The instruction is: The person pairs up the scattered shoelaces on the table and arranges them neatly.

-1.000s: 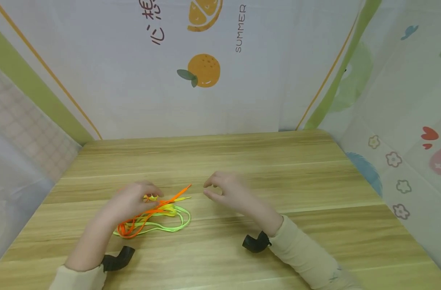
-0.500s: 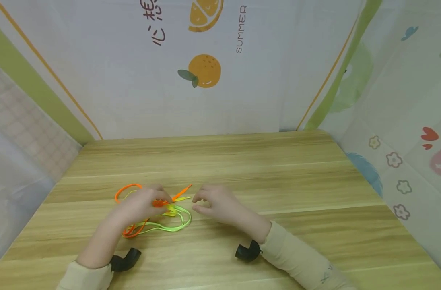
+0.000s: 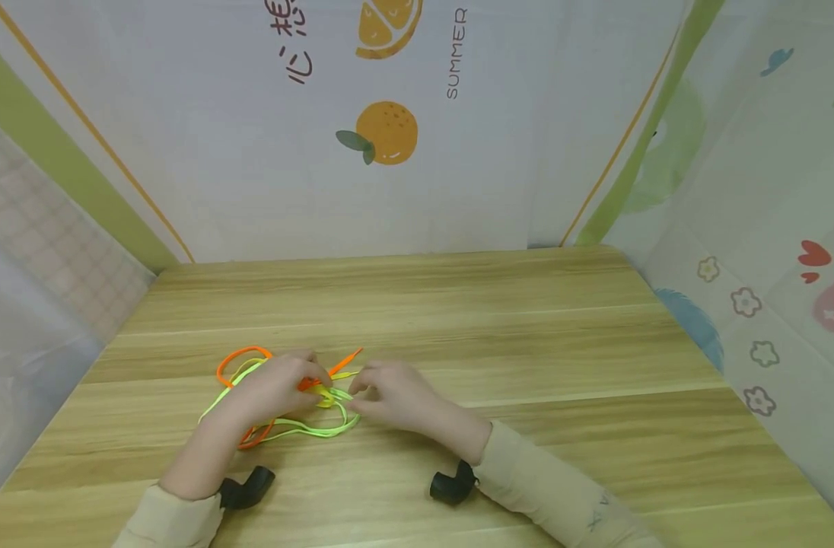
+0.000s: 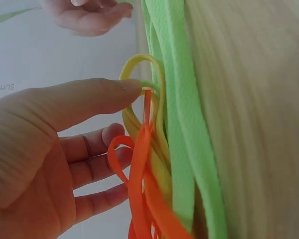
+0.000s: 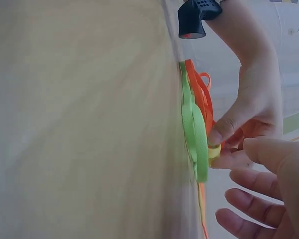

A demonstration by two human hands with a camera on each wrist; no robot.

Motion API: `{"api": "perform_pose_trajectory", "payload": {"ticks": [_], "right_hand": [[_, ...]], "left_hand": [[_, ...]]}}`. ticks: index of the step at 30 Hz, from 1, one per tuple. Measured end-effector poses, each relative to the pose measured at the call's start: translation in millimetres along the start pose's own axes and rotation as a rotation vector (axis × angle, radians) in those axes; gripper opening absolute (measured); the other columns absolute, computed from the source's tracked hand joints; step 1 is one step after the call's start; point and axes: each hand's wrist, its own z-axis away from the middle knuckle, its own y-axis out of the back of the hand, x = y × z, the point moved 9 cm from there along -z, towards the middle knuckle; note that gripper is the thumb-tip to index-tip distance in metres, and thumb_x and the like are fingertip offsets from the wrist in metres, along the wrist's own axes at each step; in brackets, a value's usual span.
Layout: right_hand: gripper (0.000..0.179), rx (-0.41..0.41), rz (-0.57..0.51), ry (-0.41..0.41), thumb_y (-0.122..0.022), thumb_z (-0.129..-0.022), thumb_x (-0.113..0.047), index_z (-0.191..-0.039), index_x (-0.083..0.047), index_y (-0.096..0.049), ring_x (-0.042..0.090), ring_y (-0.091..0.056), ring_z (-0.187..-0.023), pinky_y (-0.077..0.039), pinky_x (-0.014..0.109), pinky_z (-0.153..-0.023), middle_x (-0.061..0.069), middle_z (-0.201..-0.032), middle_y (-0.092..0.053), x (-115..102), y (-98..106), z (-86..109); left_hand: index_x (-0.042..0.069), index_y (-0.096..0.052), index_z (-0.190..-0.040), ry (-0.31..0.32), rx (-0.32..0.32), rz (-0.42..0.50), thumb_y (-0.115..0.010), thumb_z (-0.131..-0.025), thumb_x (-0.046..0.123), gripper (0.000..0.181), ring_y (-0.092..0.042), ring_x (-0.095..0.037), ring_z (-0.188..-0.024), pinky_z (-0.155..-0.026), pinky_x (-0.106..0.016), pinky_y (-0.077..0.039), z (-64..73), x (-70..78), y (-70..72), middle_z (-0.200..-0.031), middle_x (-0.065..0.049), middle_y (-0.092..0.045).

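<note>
Orange (image 3: 345,361), yellow (image 3: 326,399) and green (image 3: 321,434) flat shoelaces lie bundled together on the left half of the table. My left hand (image 3: 269,388) reaches over the bundle and pinches the yellow shoelace between thumb and fingers. In the left wrist view the thumb lies against the yellow loop (image 4: 162,174), with orange strands (image 4: 136,184) hanging beside it. My right hand (image 3: 399,396) is at the bundle's right end, by the green loops. Its thumb and fingers are apart with nothing between them in the right wrist view.
A wood-grain table (image 3: 561,327) spreads under both hands. White printed cloth (image 3: 458,190) hangs behind it and at both sides. A black wrist-camera mount sits below the left wrist (image 3: 247,488) and another below the right wrist (image 3: 453,484).
My left hand has moved right over the bundle, uncovering orange and green loops at its left. My right hand has come left and closer to me, up to the laces.
</note>
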Motion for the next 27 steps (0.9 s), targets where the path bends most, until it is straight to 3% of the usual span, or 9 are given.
{"api": "perform_pose_trajectory", "payload": {"ticks": [7,14,27], "right_hand": [[0.022,-0.032,-0.064,-0.064,-0.071,-0.086,-0.037,-0.096,-0.017,-0.074,0.000,-0.054,-0.075,-0.041,0.013,-0.067,-0.011,-0.088,-0.061,3,-11,-4.1],[0.023,-0.045,-0.097,-0.061,-0.071,-0.087,-0.038,-0.096,-0.017,-0.074,-0.001,-0.052,-0.076,-0.040,0.013,-0.067,-0.013,-0.089,-0.063,2,-19,-7.6],[0.015,-0.005,-0.143,-0.101,-0.073,-0.085,-0.033,-0.092,-0.020,-0.075,-0.002,-0.048,-0.070,-0.039,0.014,-0.063,-0.016,-0.086,-0.062,5,-26,-11.7]], "left_hand": [[0.016,-0.073,-0.089,-0.015,-0.001,-0.002,-0.079,-0.076,0.009,0.015,-0.047,-0.011,-0.071,-0.062,-0.027,-0.042,-1.5,3.2,0.1,-0.085,0.007,-0.052],[0.018,-0.069,-0.082,-0.021,0.000,-0.001,-0.080,-0.076,0.009,0.015,-0.045,-0.010,-0.069,-0.060,-0.026,-0.042,-1.2,5.1,0.1,-0.082,0.006,-0.050],[0.017,-0.069,-0.083,-0.022,-0.009,0.021,-0.078,-0.076,0.008,0.015,-0.045,-0.009,-0.068,-0.061,-0.026,-0.042,-1.6,3.8,-0.6,-0.081,0.007,-0.051]]}}
